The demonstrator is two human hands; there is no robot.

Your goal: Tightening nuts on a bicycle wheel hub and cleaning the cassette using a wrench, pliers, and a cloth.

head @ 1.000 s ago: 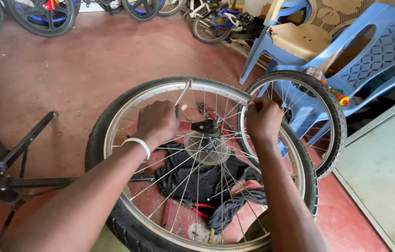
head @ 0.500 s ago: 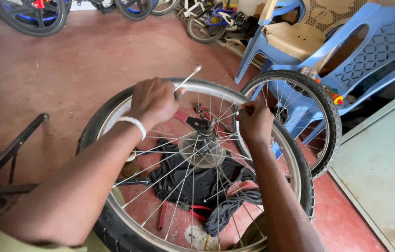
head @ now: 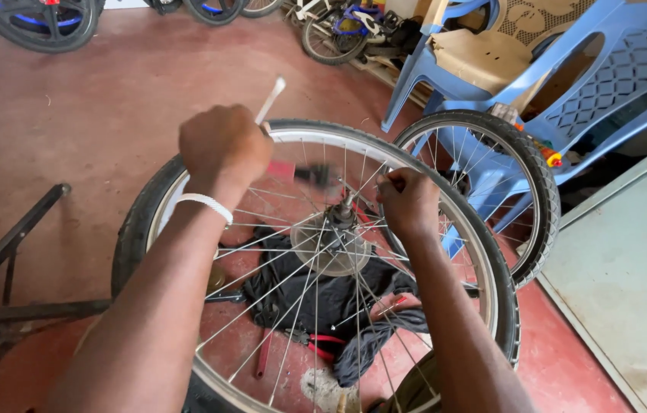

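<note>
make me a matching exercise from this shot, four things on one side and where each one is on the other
Things:
1. thin white rod
2. dark cloth
3. small bicycle wheel
4. blue plastic chair

Places:
A. leaning against the chair
B. on the floor, seen through the big wheel's spokes
C. top right, brown cardboard on its seat
D. sticking up out of the left hand

Pairs: 1-D, 2-B, 3-A, 4-C
</note>
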